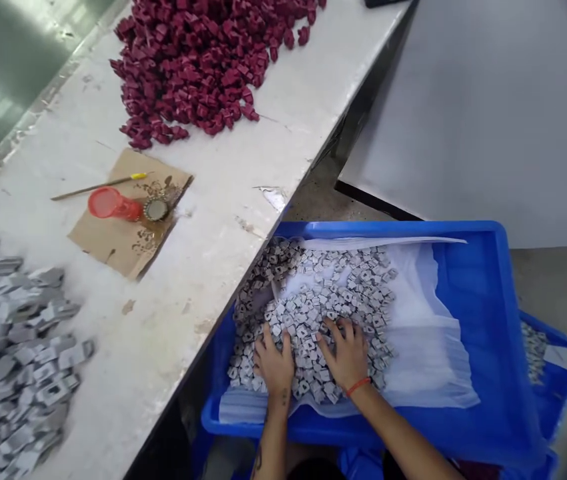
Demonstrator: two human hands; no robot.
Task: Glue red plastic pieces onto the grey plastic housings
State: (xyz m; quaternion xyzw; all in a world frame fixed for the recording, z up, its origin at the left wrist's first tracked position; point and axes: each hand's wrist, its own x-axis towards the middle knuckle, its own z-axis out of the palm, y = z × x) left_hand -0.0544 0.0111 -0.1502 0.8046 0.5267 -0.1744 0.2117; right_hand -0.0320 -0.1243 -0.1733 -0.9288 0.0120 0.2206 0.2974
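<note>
Many small grey-white parts, some with holes through them, lie in a loose layer over a white foam sheet. The sheet lines a blue plastic tray. On the left side of the layer rests my left hand, fingers spread and touching the parts. A little to its right, my right hand lies on the same parts with its fingers apart; a red band circles that wrist. Neither hand is closed round a part, though the fingertips are partly among them.
A white table runs diagonally above the tray's left side. On it are a heap of dark red parts, a pile of grey parts, and cardboard bearing a red container and a thin yellow-tipped stick. Another blue tray sits right.
</note>
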